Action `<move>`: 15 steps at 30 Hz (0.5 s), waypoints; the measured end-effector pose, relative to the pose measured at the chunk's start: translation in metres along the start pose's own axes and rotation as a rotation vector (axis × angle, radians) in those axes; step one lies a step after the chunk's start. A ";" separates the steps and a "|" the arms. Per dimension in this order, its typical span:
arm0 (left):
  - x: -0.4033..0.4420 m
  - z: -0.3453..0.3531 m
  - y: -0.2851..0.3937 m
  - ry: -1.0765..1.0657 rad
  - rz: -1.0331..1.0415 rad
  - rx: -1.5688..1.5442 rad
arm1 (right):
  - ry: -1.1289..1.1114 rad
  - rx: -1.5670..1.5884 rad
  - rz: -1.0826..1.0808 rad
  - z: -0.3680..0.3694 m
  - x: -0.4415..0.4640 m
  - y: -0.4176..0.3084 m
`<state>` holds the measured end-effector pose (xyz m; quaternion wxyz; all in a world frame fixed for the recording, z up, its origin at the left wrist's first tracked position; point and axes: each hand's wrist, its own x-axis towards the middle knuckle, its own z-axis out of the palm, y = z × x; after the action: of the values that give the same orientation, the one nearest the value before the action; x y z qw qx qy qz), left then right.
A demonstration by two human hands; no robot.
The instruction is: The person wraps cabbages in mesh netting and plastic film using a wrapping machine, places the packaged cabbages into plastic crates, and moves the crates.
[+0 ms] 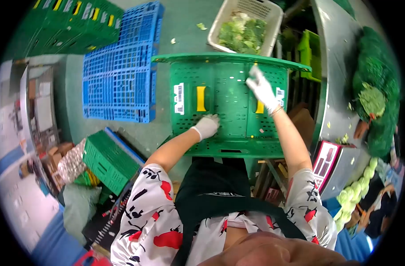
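A green plastic folding crate (231, 99) stands in front of me, its far and near long walls raised. Two end panels with yellow handles (201, 98) appear to lie folded inward over its base. My left hand (207, 126), in a white glove, rests low on the left panel, fingers stretched toward the middle. Above the right panel, my white-gloved right hand (263, 91) reaches toward the far wall, fingers loosely apart. Neither hand visibly holds anything.
Beyond the crate is a pale basket (215, 37) of leafy trimmings. Blue plastic pallets (122, 80) and stacked green crates (69, 29) stand left. A metal table (337, 66) on the right bears netted green vegetables (375, 75). Another green crate (109, 162) sits lower left.
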<state>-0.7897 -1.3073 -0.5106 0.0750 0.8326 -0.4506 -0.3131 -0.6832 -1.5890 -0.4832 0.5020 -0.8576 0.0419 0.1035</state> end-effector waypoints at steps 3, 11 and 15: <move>-0.023 0.022 0.005 0.297 0.081 0.178 | 0.114 0.099 0.055 -0.004 0.040 -0.020; -0.017 -0.007 0.007 0.285 0.072 0.320 | 0.244 -0.112 0.061 0.018 -0.022 0.018; -0.096 -0.062 0.006 0.292 -0.070 0.218 | -0.179 -0.847 0.431 0.043 -0.072 0.028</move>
<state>-0.7956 -1.2444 -0.4157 0.0379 0.8875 -0.4370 -0.1408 -0.7641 -1.5681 -0.5114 0.0773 -0.9462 0.1293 0.2864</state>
